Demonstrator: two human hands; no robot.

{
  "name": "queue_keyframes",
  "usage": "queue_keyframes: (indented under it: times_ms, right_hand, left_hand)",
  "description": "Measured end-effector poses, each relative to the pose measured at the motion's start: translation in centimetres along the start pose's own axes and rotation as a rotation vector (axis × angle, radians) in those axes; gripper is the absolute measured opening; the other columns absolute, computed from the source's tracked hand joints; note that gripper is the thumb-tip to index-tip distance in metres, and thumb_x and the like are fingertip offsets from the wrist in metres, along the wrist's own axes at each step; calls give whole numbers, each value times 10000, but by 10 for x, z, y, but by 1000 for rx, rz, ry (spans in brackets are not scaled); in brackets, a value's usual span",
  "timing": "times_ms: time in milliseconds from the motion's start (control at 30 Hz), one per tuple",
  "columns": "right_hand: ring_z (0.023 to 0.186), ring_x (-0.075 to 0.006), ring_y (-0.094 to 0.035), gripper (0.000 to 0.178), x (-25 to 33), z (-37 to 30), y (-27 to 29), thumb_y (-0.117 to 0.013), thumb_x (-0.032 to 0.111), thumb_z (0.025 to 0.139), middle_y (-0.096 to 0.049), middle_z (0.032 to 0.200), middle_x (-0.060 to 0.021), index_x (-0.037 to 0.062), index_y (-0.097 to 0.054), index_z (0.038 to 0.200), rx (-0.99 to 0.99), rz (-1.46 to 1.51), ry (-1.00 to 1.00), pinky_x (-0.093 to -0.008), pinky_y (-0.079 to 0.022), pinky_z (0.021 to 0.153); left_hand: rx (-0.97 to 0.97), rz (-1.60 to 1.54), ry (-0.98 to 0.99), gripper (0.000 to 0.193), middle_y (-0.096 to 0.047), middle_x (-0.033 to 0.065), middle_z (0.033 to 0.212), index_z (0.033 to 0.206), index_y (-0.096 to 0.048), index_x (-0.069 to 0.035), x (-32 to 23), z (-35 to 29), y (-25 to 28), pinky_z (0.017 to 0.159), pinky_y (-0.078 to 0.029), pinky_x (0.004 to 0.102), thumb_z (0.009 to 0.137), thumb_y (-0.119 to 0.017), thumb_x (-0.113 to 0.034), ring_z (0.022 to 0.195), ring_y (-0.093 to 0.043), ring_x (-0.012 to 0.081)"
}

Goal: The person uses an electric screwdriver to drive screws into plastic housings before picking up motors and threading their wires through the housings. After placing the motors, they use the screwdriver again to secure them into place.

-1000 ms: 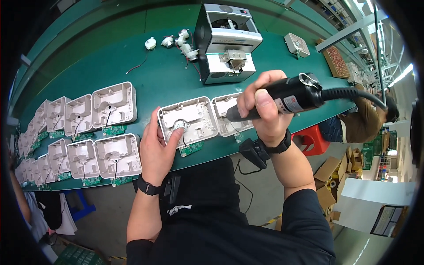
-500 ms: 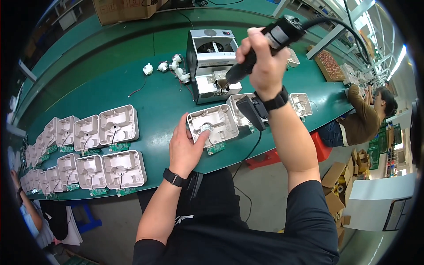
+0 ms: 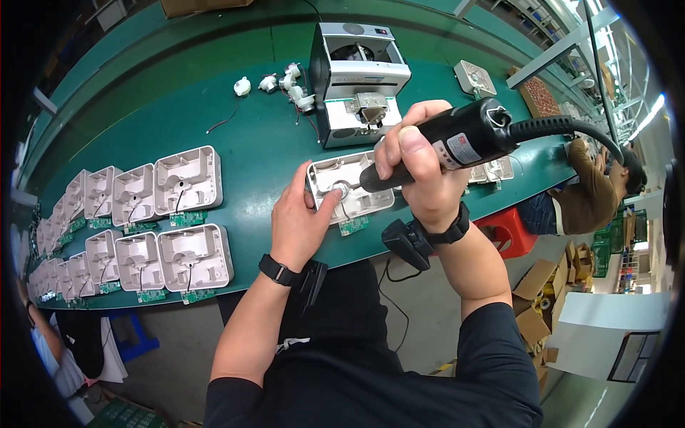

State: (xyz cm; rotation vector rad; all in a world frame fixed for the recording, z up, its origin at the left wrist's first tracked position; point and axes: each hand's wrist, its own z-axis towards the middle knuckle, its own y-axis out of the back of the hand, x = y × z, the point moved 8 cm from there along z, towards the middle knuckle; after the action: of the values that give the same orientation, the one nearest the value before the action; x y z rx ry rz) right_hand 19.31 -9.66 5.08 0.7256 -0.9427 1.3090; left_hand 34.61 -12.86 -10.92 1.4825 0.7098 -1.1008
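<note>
My right hand [image 3: 419,170] grips a black electric screwdriver [image 3: 457,139] with a thick cable, its tip down over a white plastic housing [image 3: 349,187] on the green bench [image 3: 264,153]. My left hand [image 3: 303,217] rests on the housing's near left edge, the index finger touching a round part inside it. A small green circuit board [image 3: 352,226] hangs by wires off the housing's front edge. Just behind the housing stands a grey screw feeder machine [image 3: 357,82].
Two rows of several white housings [image 3: 187,178] with green boards lie to the left. Small white parts [image 3: 289,80] sit behind, more housings [image 3: 492,171] to the right. A seated person [image 3: 592,189] works at far right beside a red stool [image 3: 508,232].
My right hand has brought the screwdriver down from the feeder machine to the housing. My left hand has stayed on the housing, which now sits nearer the middle of the view.
</note>
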Motion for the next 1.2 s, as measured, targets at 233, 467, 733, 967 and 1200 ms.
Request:
queue_keyframes:
  times_ms: [233,467,733,967,1200]
  right_hand:
    - [588,-174,-546,200,-20,-6,-1,-609,118,943,-555,724,-96,23,-464,1043,24,-3,11,-328,-501,585]
    - [570,-172,-543,193,-6,6,-2,-612,125,948,-558,720,-91,13,-479,1030,13,-114,65,-328,-498,573]
    - [558,-189,-547,146,28,80,22,-596,132,984,-566,728,-82,13,-533,1041,-129,-138,260,-332,-486,561]
    - [557,-190,-537,141,23,64,10,-596,141,987,-557,723,-85,24,-526,1021,-114,-74,93,-337,-487,574]
    - [571,-190,-545,195,15,9,-42,-612,145,967,-551,717,-95,30,-487,1064,52,90,-15,-338,-503,604]
  left_hand:
    - [-20,12,-42,656,-538,73,735,1393,-548,-57,-4,-2,1,624,-476,390,847,-801,-319,658,-559,245]
    - [-30,23,-57,687,-548,75,740,1399,-538,-45,0,-3,3,629,-483,394,836,-808,-333,660,-568,248]
    - [-6,52,-9,806,-630,122,852,1439,-484,-36,-16,-6,6,694,-525,411,796,-829,-377,754,-634,286]
    - [-8,76,-42,814,-687,198,1024,1453,-463,-67,-6,-5,-1,769,-556,467,788,-825,-366,911,-688,371]
    - [-12,82,-57,820,-687,196,1006,1454,-458,-110,-8,-3,2,774,-563,478,770,-842,-352,922,-691,394]
